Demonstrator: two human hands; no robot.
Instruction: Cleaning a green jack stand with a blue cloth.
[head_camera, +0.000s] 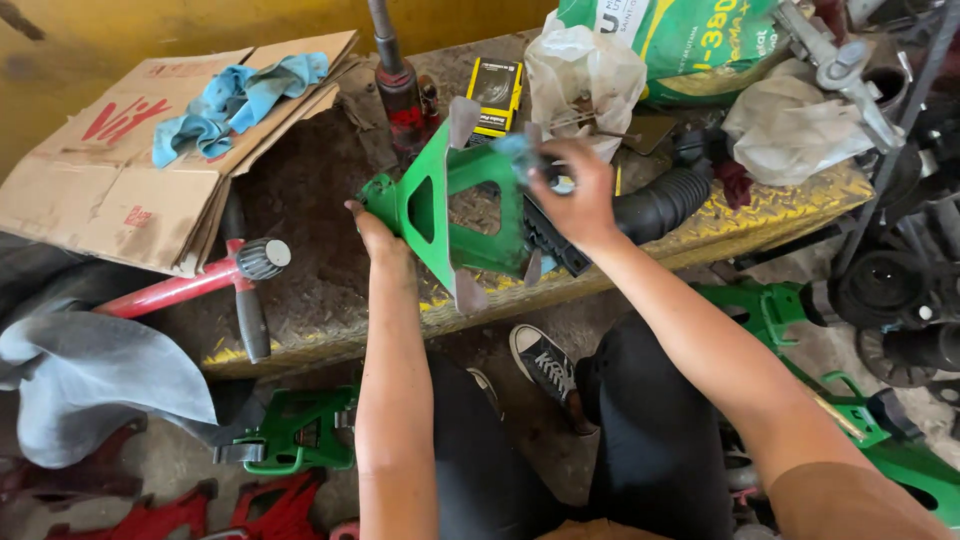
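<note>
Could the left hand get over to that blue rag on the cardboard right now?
Probably not right away: the left hand is holding up the green metal bracket. The blue rag lies uncovered on the cardboard, farther left.

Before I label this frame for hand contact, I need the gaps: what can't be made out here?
- Head view: the thing in the right hand is motion-blurred, so its kind is unclear.
- Left hand: its fingers lie behind the green metal bracket, so the grip is hidden.
- Red jack: its rod is cut off by the top edge.
- Green sack: cut off at the top edge.
</note>
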